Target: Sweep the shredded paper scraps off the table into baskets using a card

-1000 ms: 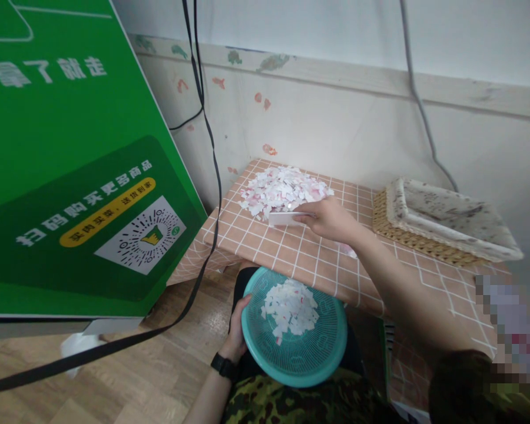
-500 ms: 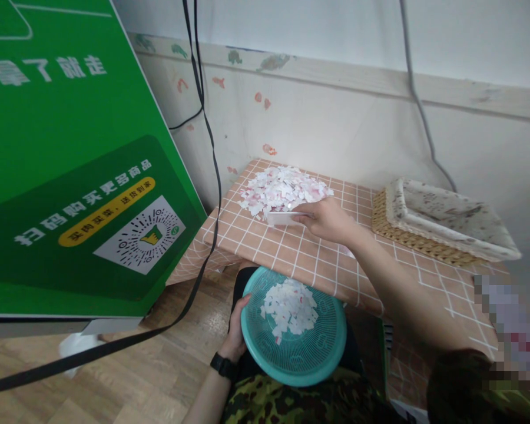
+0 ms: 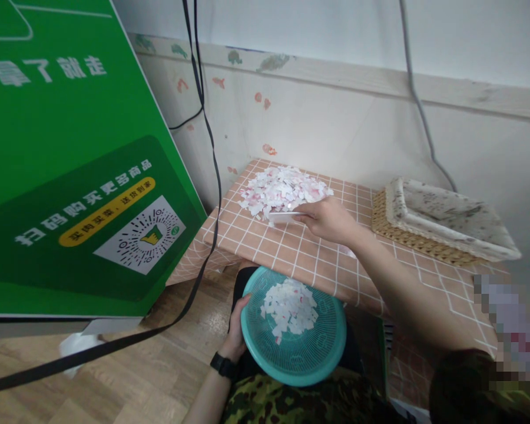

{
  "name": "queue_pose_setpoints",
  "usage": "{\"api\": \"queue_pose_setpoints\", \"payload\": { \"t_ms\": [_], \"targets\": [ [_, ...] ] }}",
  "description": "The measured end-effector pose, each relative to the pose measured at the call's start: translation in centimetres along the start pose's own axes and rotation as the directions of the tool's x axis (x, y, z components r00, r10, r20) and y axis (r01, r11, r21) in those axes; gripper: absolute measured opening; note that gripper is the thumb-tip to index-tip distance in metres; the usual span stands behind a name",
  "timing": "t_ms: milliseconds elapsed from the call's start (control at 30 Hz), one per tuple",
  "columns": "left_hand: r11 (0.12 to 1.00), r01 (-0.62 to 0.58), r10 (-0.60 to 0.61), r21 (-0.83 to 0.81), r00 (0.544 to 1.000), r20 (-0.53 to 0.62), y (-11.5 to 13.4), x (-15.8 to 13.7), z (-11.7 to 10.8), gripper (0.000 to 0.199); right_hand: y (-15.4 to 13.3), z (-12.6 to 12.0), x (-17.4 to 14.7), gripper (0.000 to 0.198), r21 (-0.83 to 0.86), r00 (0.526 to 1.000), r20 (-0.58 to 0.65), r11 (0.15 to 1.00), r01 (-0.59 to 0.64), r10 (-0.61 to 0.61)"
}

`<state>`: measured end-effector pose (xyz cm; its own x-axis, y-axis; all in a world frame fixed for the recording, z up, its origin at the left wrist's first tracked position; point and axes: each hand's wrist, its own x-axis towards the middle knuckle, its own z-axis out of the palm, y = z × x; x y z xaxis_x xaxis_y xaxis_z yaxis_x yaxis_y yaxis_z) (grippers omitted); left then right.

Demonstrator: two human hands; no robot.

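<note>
A heap of white and pinkish paper scraps (image 3: 287, 187) lies on the table's left end. At the heap's near edge my right hand (image 3: 329, 221) pinches a flat white card (image 3: 283, 217), its long edge down by the tablecloth. A teal plastic strainer basket (image 3: 295, 365) rests on my lap, just below the table edge, with a smaller pile of scraps (image 3: 290, 307) inside. My left hand (image 3: 237, 324) grips the basket's left rim; part of its fingers is hidden beneath the rim.
The table wears a brown checked cloth (image 3: 256, 241). A lined wicker basket (image 3: 428, 235) stands at its right, against the wall. A green sign panel (image 3: 83, 129) rises at the left, and a black strap (image 3: 203, 265) hangs down in front. A grey cable (image 3: 417, 100) runs down the wall.
The white card in my right hand has tilted slightly and shows less of its face. My left hand and the strainer basket have stayed in place.
</note>
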<state>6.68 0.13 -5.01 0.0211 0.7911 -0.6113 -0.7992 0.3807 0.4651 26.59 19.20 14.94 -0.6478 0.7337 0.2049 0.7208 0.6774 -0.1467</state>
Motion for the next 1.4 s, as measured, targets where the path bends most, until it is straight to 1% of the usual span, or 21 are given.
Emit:
{"api": "queue_pose_setpoints", "payload": {
  "t_ms": [233, 367, 500, 600, 733, 900, 1000, 1100, 1267, 1400],
  "targets": [
    [0.999, 0.04, -0.04, -0.009, 0.999, 0.013, 0.0, 0.1, 0.0, 0.023, 0.5, -0.3, -0.5, 0.023, 0.013, 0.999, -0.035, 1.0, 0.0, 0.0],
    [1.0, 0.03, -0.03, -0.006, 0.999, 0.02, 0.0, 0.1, -0.1, 0.022, 0.8, -0.8, -0.9, 0.021, 0.097, 0.999, -0.033, 0.994, 0.041, -0.038],
    [1.0, 0.029, -0.029, -0.006, 1.0, 0.009, 0.0, 0.0, -0.1, 0.021, 1.3, -0.4, -0.9, 0.022, 0.103, 0.994, -0.1, 0.994, -0.034, 0.044],
    [1.0, 0.024, -0.024, 0.005, 1.0, -0.017, 0.1, -0.1, 0.1, 0.021, 1.6, 0.4, -0.7, 0.022, 0.114, 0.992, -0.118, 0.993, -0.04, 0.053],
    [1.0, 0.025, -0.025, 0.012, 0.999, -0.038, 0.1, -0.1, 0.2, 0.023, 1.7, 0.7, -0.7, 0.022, 0.115, 0.995, -0.088, 0.993, -0.029, 0.039],
    [1.0, 0.014, -0.014, 0.013, 0.999, -0.03, 0.0, 0.1, -0.2, 0.023, 2.1, -0.4, -1.3, 0.022, 0.162, 0.999, -0.013, 0.986, -0.035, 0.038],
    [1.0, 0.026, -0.026, 0.007, 0.999, -0.027, -0.1, 0.2, -0.3, 0.024, 2.2, -0.3, -1.5, 0.022, 0.16, 0.998, -0.037, 0.986, -0.047, 0.053],
    [0.999, 0.039, -0.038, 0.004, 0.999, -0.017, -0.1, 0.1, -0.3, 0.025, 1.9, 0.4, -1.8, 0.024, 0.155, 0.995, -0.07, 0.986, -0.059, 0.071],
    [0.999, 0.04, -0.04, 0.009, 0.999, -0.016, 0.1, 0.0, -0.1, 0.025, 0.9, 1.0, -3.3, 0.026, 0.221, 0.992, -0.068, 0.971, -0.092, 0.109],
    [0.999, 0.044, -0.044, 0.011, 0.999, -0.021, 0.0, 0.0, -0.1, 0.025, 0.1, 1.3, -4.5, 0.027, 0.208, 0.978, -0.108, 0.966, -0.155, 0.18]
  ]
}}
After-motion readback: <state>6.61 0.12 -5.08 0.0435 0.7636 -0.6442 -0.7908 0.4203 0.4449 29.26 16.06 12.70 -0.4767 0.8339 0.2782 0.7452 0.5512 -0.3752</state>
